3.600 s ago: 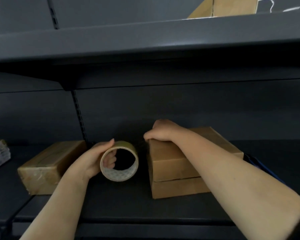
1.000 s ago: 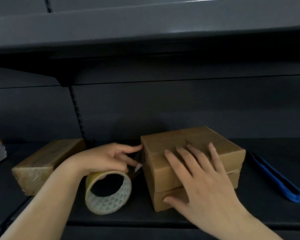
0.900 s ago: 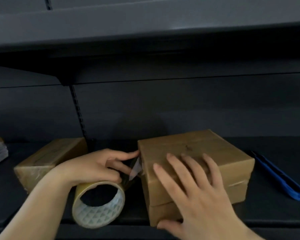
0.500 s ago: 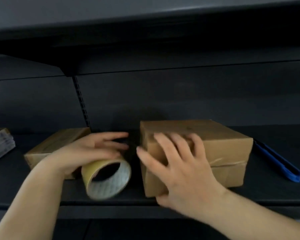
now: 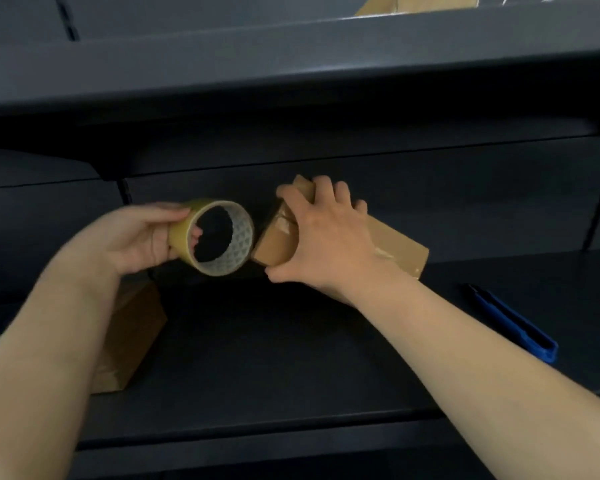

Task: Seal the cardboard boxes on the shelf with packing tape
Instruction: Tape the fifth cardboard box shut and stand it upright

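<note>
The left hand [image 5: 137, 237] grips a yellowish roll of packing tape [image 5: 219, 237], fingers curled through its core. The right hand [image 5: 326, 240] clamps a brown cardboard box [image 5: 395, 245], tilted above the dark grey shelf [image 5: 291, 358]. No writing is legible.

A stockroom or shop: dark metal shelving [image 5: 291, 341] with slotted uprights [image 5: 123, 192], holding cardboard boxes [image 5: 136, 327].

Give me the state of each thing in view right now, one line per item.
left hand: holds the tape roll, fingers inside its core.
tape roll: lifted, opening facing the camera.
right hand: grips the raised box.
raised box: tilted, off the shelf, tape on its end.
second box: lying on the shelf, partly behind the left forearm.
blue cutter: lying on the shelf, untouched.
</note>
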Tool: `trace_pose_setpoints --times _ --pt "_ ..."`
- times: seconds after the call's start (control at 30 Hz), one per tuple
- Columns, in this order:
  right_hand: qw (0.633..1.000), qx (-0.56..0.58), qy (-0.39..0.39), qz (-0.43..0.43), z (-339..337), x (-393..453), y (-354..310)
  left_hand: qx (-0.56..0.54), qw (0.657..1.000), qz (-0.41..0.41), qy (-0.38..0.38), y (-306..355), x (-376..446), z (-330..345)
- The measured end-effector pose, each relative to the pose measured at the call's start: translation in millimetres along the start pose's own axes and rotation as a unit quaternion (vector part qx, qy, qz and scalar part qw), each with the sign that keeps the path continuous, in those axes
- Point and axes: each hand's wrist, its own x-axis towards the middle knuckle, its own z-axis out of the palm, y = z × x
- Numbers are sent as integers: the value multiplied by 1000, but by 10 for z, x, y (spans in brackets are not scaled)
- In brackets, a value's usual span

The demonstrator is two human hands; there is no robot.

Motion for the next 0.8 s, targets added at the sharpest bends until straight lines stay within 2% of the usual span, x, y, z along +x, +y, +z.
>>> trace_pose_setpoints --times 0.17,0.27,0.37,0.5,0.63,0.7,0.8 --pt "998 37 16 46 37 117 134 -36 993 -24 111 220 242 167" --pt "977 161 23 135 23 146 337 52 988 -48 134 242 281 293" --pt "936 289 4 199 121 86 494 68 987 -59 130 145 264 407" --pt "913 340 44 220 227 -26 561 -73 995 -6 64 19 180 459" --pt "904 360 57 224 253 -23 564 -56 996 27 70 -17 106 505" --pt "896 373 59 234 260 -15 583 -4 994 -5 107 -143 91 575" --pt "874 409 54 258 274 22 667 69 981 -112 144 -487 112 745"
